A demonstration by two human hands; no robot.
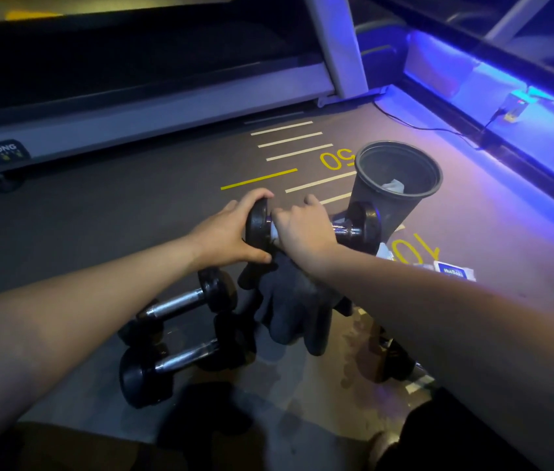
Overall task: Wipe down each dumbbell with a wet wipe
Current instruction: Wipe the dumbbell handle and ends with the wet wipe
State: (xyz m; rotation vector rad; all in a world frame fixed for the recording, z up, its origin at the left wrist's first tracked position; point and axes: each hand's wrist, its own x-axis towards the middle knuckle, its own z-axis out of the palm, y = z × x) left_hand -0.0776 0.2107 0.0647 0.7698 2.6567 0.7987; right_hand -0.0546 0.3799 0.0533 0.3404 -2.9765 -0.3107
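Observation:
A black dumbbell (358, 229) with a chrome handle is held up above the gym floor. My left hand (231, 231) grips its left end weight, fingers curled over the rim. My right hand (302, 226) is wrapped around the handle with a white wet wipe (273, 232) showing under the fingers. Two more black dumbbells lie on the floor below my left arm, one (183, 300) behind the other (166, 365). A wipe packet (454, 273) lies on the floor to the right.
A dark bin (375, 195) with crumpled white wipes inside stands just behind the held dumbbell. Black gloves (289, 300) lie under my right wrist. A treadmill base (153, 110) runs along the back left, a blue-lit ledge (540, 130) and cable along the right.

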